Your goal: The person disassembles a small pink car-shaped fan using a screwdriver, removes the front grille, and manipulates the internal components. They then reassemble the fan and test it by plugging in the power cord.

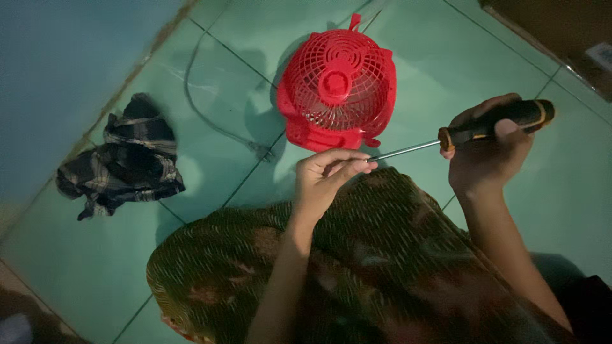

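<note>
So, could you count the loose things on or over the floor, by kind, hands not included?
Fan, red, lying on the green tile floor: 1
Screwdriver, handle in the right hand, tip at the left hand: 1
Cloth, dark plaid, crumpled: 1
Cord, thin, grey: 1
Total: 4

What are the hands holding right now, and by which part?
Both hold the screwdriver: right hand grips its black handle, left hand pinches the tip of the metal shaft.

Fan [338,86] on floor [242,38] — crumpled cloth [124,156] well left.
</note>
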